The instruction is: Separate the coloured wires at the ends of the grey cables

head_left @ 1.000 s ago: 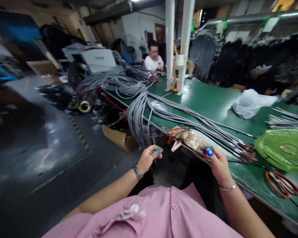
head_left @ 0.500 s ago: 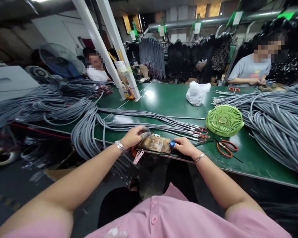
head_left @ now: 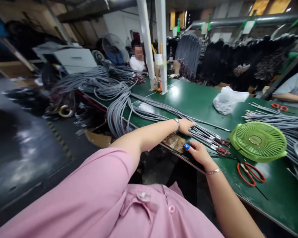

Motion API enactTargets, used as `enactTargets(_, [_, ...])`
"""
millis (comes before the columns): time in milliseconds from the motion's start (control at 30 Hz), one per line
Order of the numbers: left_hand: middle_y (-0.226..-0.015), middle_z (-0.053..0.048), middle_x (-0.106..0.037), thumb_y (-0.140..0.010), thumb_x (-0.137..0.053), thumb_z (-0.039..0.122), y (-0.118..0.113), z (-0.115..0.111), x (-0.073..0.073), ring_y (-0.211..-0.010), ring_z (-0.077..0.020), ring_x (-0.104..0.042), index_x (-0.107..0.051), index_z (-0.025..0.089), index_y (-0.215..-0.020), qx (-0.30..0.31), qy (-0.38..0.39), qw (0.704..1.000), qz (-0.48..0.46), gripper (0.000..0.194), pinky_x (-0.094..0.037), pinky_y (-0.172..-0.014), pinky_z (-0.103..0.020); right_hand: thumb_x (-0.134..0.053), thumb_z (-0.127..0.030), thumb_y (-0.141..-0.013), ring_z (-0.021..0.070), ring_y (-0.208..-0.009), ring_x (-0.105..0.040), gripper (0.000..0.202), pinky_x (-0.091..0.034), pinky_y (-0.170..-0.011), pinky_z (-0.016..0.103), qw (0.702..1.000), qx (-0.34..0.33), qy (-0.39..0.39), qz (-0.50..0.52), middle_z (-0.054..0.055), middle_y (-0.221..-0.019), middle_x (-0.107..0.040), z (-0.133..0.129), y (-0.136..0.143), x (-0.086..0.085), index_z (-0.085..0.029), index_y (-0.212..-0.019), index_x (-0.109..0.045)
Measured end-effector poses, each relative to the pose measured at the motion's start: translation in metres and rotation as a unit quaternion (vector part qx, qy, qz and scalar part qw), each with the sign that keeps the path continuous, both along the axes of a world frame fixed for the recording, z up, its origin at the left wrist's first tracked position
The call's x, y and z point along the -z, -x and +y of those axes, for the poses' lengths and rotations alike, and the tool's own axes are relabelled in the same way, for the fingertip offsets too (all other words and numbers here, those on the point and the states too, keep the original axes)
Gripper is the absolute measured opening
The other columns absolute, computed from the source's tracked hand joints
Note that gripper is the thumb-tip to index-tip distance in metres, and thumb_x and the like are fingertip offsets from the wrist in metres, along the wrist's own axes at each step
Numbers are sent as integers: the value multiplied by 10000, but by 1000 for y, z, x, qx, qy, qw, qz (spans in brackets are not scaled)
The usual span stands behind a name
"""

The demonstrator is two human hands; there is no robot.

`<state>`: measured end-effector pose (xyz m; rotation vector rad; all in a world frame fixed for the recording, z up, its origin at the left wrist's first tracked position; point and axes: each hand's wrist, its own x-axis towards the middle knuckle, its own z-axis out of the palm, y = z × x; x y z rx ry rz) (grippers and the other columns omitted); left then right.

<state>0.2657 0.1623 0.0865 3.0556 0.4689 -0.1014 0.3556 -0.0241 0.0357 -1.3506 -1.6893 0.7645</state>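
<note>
My left hand (head_left: pixel 185 126) reaches over the row of grey cables (head_left: pixel 161 114) on the green table, its fingers closed around part of them; how many strands it grips is hidden. My right hand (head_left: pixel 198 152) rests lower, thumb and fingers pinched together beside a brown taped block (head_left: pixel 174 142) at the table edge. A blue cover wraps its thumb. Whatever lies between those fingertips is too small to make out. To the right of both hands, the cables end in stripped dark and reddish wires (head_left: pixel 222 150).
A green fan (head_left: pixel 258 140) and red-handled scissors (head_left: pixel 250 173) lie right of my hands. Beyond are a plastic bag (head_left: pixel 228 100), a second pair of scissors (head_left: pixel 279 106) and more grey cables (head_left: pixel 265 115). White posts (head_left: pixel 161 49) rise from the table. A person (head_left: pixel 137 59) sits behind.
My left hand has left the brown block and moved forward and right onto the grey cables. My right hand stays beside the block. The view has turned left.
</note>
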Motion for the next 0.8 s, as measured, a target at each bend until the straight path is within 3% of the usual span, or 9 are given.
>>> enactTargets(133, [-1082, -158, -683, -713, -646, 540, 6, -5, 1, -935, -269, -640, -554, 123, -1168, -5, 13, 1000, -1, 624, -455, -772, -323, -530, -460, -895, 173, -700, -541, 316, -443, -671, 276, 1000, -8, 12, -10, 16, -746, -642, 2, -1, 2, -188, -795, -655])
enactTargets(267, [-1066, -156, -693, -768, -595, 460, 12, -18, 3, -933, -268, -647, -602, 148, -1073, 16, -26, 1000, -3, 436, -450, -769, -333, -540, -485, -885, 179, -704, -546, 332, -447, -669, 276, 1000, -3, 24, -9, 20, -739, -643, 3, -1, 5, -184, -817, -661])
enactTargets(433, [-966, -164, -711, -767, -574, 332, 14, -31, 5, -846, -283, -665, -585, 131, -1099, 33, -65, 997, 9, 388, -456, -705, -357, -551, -487, -880, 175, -719, -547, 341, -451, -690, 284, 1000, -8, 20, 16, 25, -782, -654, 3, 0, 5, -170, -879, -676])
enactTargets(533, [-944, -160, -708, -771, -564, 288, 15, -35, 7, -828, -282, -667, -554, 121, -1135, 28, -77, 997, 1, 400, -458, -689, -357, -537, -481, -882, 172, -691, -531, 341, -443, -664, 285, 1000, -4, 10, 2, 19, -739, -633, 3, -1, 6, -172, -823, -667])
enactTargets(700, [-1094, -170, -655, -776, -570, 239, 10, -35, 9, -878, -270, -663, -500, 117, -1215, 4, -96, 995, -24, 461, -466, -687, -335, -538, -484, -868, 172, -668, -521, 341, -446, -648, 283, 1000, 7, 3, -9, 15, -693, -621, 3, -2, 6, -184, -750, -647])
enactTargets(800, [-1153, -180, -614, -799, -536, 182, 3, -29, 2, -903, -270, -658, -502, 116, -1229, -24, -132, 990, -43, 436, -470, -713, -340, -540, -485, -866, 175, -684, -537, 334, -450, -659, 280, 1000, 6, 10, 0, 15, -717, -638, 2, 0, 4, -187, -768, -656])
